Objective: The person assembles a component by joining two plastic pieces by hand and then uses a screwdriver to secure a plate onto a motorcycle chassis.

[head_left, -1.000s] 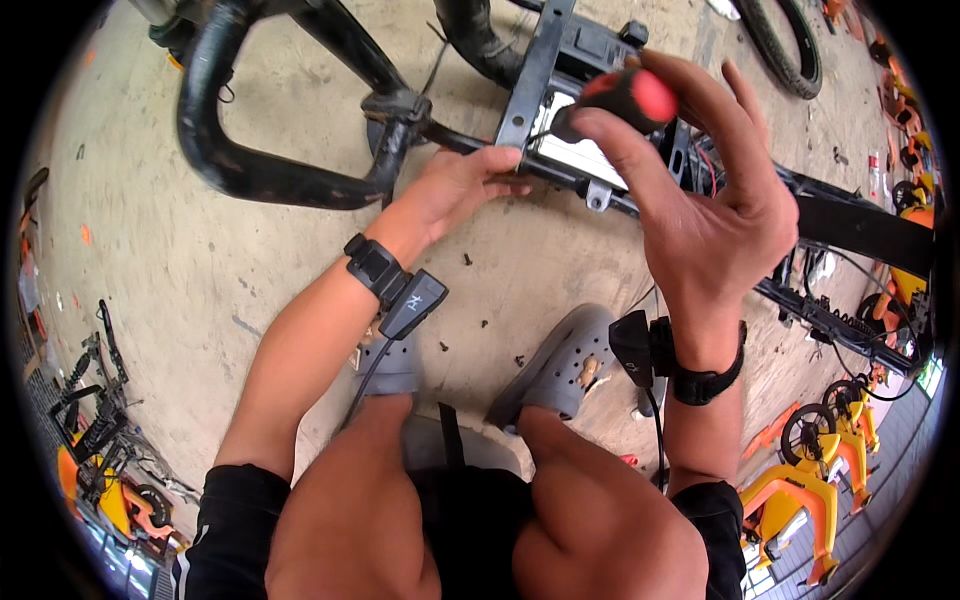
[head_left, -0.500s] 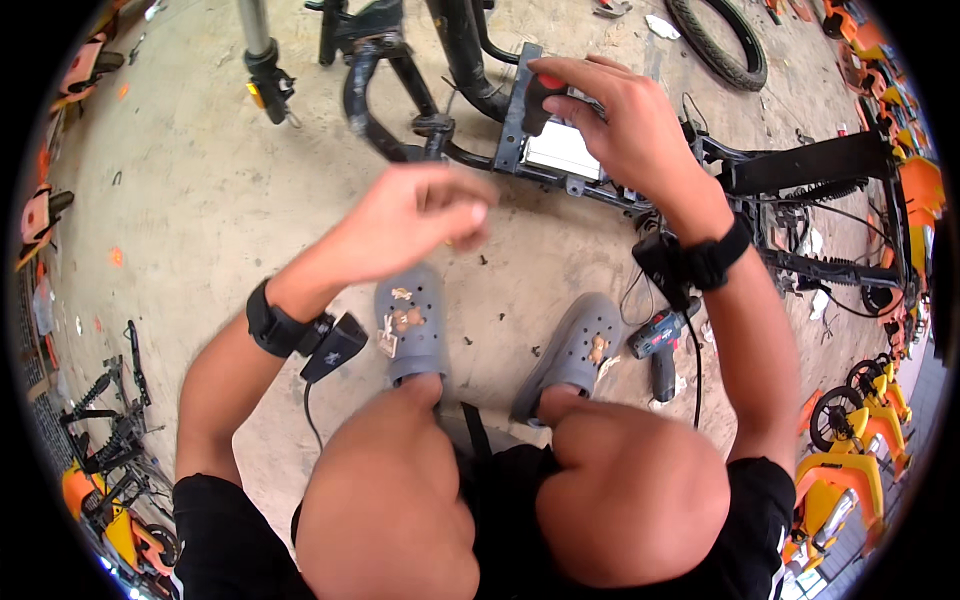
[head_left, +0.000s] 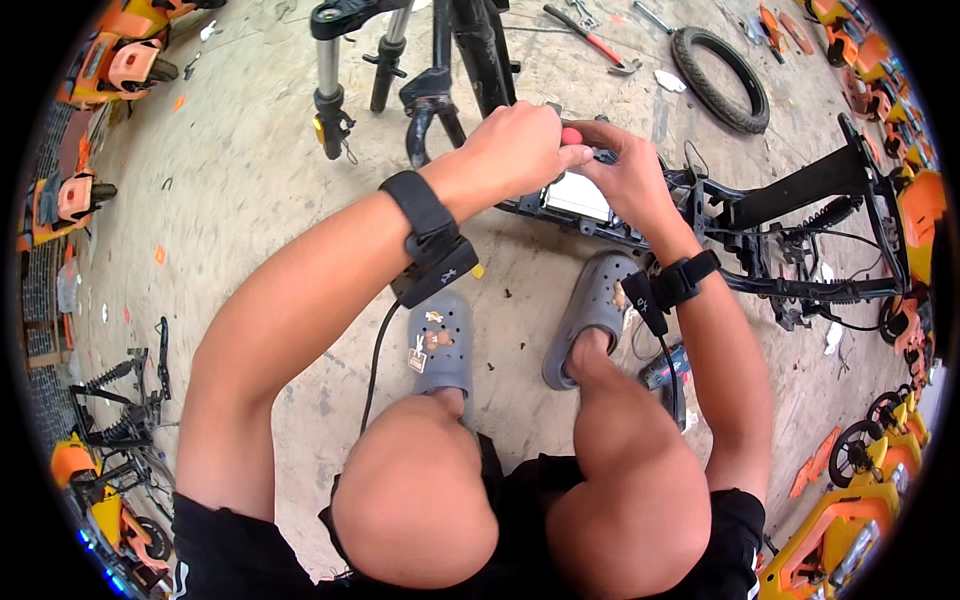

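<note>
Both my hands meet over the black metal frame (head_left: 610,232) of a vehicle lying across the floor ahead. Between them shows the red end (head_left: 571,136) of a dark hand tool, whose exact kind I cannot make out. My right hand (head_left: 630,165) has its fingers curled round that red-ended tool. Against it, from the left, my left hand (head_left: 515,145) is closed; its fingertips are mostly hidden, so what it grips does not show. Just below the hands, a white rectangular block (head_left: 578,198) sits in the frame.
A cordless drill (head_left: 662,370) lies beside my right shoe (head_left: 595,310). Fork legs (head_left: 328,95) stand at far left. Farther off are a red-handled hammer (head_left: 592,42) and a loose tyre (head_left: 722,82). Orange and yellow small vehicles (head_left: 835,540) line both sides.
My left hand has moved up and right from over the floor to join my right hand at the red-ended tool. The view has shifted, showing the hammer beyond the frame.
</note>
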The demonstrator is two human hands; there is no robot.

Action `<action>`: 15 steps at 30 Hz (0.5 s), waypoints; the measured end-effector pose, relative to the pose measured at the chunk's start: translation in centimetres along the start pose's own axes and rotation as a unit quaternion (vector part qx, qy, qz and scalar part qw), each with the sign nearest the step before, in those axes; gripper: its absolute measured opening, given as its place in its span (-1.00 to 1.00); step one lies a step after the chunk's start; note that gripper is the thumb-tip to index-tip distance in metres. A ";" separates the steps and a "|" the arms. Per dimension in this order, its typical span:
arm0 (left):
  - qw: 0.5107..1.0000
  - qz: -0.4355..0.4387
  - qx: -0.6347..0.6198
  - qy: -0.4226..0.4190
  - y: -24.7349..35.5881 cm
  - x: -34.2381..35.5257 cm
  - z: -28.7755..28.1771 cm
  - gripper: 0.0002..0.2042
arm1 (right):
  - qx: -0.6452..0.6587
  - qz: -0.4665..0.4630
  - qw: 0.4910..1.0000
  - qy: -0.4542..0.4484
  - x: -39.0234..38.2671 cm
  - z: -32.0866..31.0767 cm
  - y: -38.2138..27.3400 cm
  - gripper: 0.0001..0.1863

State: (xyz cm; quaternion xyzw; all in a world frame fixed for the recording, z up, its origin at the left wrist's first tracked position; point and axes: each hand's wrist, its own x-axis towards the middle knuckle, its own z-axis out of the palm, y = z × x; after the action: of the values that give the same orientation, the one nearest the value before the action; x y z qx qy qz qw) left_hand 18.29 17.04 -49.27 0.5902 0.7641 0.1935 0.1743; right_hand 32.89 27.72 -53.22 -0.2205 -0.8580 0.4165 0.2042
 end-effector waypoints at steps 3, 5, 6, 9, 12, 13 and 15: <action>0.999 0.003 -0.021 0.033 -0.1 0.3 1.0 -0.43 | 0.044 0.013 0.999 -0.022 -0.2 0.1 0.8 -0.58; 0.999 0.017 -0.001 0.037 -0.6 0.7 0.8 -0.43 | 0.066 0.007 0.997 -0.032 -0.1 0.5 0.9 -0.57; 0.999 0.025 0.011 0.037 -0.9 0.8 1.2 -0.43 | 0.080 0.028 0.996 -0.036 -0.3 0.6 0.5 -0.55; 0.999 0.044 0.020 -0.003 -1.3 1.2 0.1 -0.42 | 0.056 0.007 0.997 -0.058 -0.1 1.1 0.9 -0.54; 0.986 -0.012 0.006 -0.166 -1.6 0.6 -3.6 -0.49 | 0.080 0.014 0.993 -0.090 0.1 1.8 0.6 -0.53; 0.978 -0.014 -0.009 -0.210 -1.8 0.5 -4.4 -0.50 | 0.073 0.029 0.992 -0.095 -0.1 1.5 0.7 -0.53; 0.968 0.021 -0.002 -0.250 -1.2 0.5 -7.1 -0.57 | 0.040 0.034 0.994 -0.091 -0.2 0.2 1.4 -0.51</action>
State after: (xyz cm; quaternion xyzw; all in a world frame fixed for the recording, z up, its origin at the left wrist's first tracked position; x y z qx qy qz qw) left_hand 13.64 16.64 -43.72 0.6354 0.6830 0.0449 0.3574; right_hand 33.22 28.27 -54.44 -0.2027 -0.8476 0.4755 0.1197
